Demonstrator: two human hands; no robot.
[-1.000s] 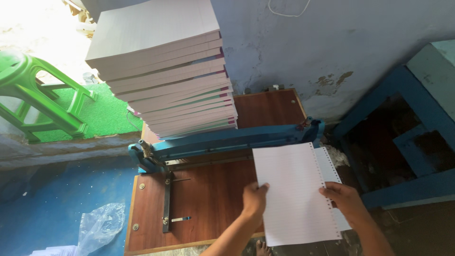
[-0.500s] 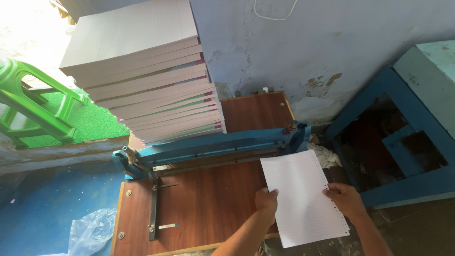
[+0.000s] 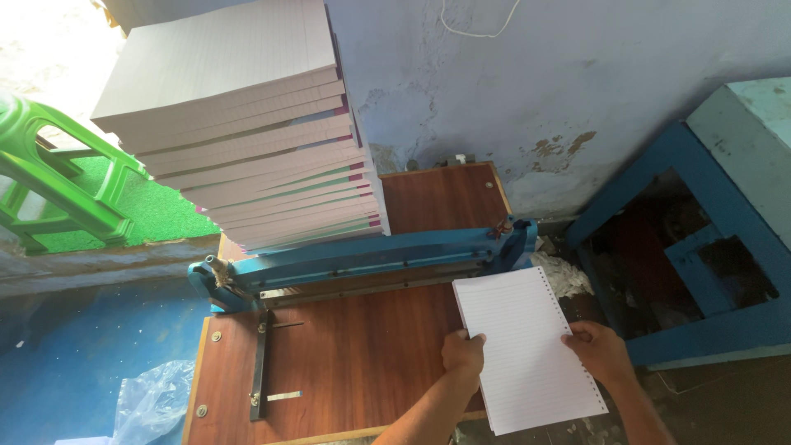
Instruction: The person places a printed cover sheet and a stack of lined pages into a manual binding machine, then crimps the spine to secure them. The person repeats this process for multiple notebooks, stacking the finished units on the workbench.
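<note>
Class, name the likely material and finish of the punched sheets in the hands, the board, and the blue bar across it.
Punched sheets: white ruled paper, matte, holes along one edge. Board: probably wood-grain laminate, slightly glossy brown. Blue bar: likely painted metal, straight, rigid and slightly shiny.

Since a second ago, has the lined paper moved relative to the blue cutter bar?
Yes. The lined paper has slid back toward the person, off the blue cutter bar it overlapped; its top edge now sits just below the bar.
</note>
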